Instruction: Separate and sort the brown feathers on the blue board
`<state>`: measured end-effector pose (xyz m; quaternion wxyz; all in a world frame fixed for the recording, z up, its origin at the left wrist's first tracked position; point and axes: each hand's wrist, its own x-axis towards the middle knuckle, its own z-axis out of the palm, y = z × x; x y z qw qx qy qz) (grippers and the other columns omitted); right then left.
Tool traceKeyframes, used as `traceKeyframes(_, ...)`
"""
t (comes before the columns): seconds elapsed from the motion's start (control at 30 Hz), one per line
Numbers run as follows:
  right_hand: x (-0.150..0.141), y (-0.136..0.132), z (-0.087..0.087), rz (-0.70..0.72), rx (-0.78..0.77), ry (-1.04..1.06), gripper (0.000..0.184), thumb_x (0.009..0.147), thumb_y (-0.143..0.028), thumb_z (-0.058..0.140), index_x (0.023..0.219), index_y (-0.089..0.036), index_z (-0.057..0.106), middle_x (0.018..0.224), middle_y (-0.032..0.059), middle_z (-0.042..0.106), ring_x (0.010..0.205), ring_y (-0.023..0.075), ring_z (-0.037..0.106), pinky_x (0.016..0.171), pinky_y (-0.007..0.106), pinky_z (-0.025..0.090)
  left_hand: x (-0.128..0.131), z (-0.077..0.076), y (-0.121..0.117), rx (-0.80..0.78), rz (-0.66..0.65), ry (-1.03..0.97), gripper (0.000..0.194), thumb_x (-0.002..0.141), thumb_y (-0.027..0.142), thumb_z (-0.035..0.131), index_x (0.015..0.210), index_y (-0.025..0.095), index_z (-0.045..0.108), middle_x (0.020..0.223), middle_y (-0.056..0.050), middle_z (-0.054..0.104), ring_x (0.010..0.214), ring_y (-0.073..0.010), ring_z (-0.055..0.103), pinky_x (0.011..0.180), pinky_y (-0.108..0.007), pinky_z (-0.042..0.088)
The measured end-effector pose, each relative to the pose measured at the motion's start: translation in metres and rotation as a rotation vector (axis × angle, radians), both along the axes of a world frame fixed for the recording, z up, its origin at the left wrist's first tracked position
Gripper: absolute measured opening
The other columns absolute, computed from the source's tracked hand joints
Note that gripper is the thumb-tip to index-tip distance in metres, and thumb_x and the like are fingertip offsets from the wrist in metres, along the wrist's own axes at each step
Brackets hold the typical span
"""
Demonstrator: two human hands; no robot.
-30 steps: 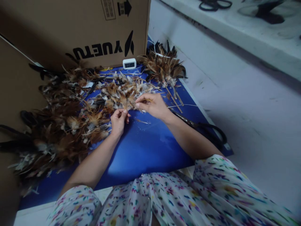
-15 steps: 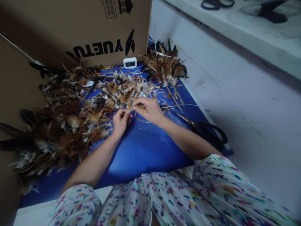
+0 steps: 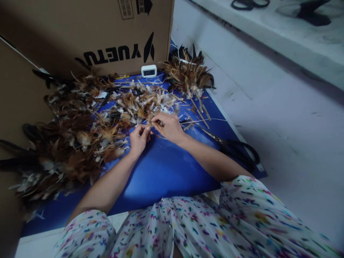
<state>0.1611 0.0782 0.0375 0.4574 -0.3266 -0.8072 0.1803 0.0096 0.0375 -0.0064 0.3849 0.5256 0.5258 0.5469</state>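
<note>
My left hand (image 3: 139,139) is closed in a pinch, thumb against fingertips, at the near edge of a loose heap of brown, white and black feathers (image 3: 134,105). Close beside it, fingertips nearly touching, my right hand (image 3: 169,127) pinches too. A small tan feather (image 3: 149,121) shows between the two sets of fingertips; its lower part is hidden by the fingers. To the left lies a larger pile of brown feathers (image 3: 77,150). Right of my right forearm rest long scissors with black handles (image 3: 239,148).
A tied feather bundle with sticks (image 3: 188,73) stands at the back right by the wall. Behind the heap are a small white digital display (image 3: 148,71) and a large cardboard box (image 3: 113,32). Another pair of scissors (image 3: 248,3) lies on the ledge above the blue tabletop (image 3: 161,172).
Both hands stay at the same spot. The right fingers have shifted slightly and curled more, and the left hand has moved a touch to the right.
</note>
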Motion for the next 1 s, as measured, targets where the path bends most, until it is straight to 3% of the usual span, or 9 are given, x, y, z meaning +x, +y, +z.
traceKeyframes(0.6, -0.004, -0.004, -0.013, -0.017, -0.001, -0.045, 0.007, 0.084, -0.020, 0.059, 0.081, -0.019, 0.065, 0.080, 0.0023, 0.066, 0.074, 0.0135, 0.059, 0.069, 0.025, 0.043, 0.001, 0.003, 0.000, 0.015, 0.002, -0.045, 0.030, 0.080, 0.045, 0.065, 0.073, 0.016, 0.060, 0.050, 0.004, 0.055, 0.040, -0.0069, 0.047, 0.042, -0.019, 0.037)
traceKeyframes(1.0, -0.003, -0.007, -0.003, -0.048, -0.070, 0.078, 0.009, 0.084, -0.022, 0.058, 0.080, -0.018, 0.064, 0.076, 0.0019, 0.068, 0.067, 0.0120, 0.058, 0.063, 0.024, 0.044, 0.000, 0.002, 0.001, 0.019, 0.006, -0.077, 0.031, 0.078, 0.045, 0.067, 0.074, 0.016, 0.059, 0.056, 0.003, 0.061, 0.040, -0.0059, 0.047, 0.040, -0.018, 0.038)
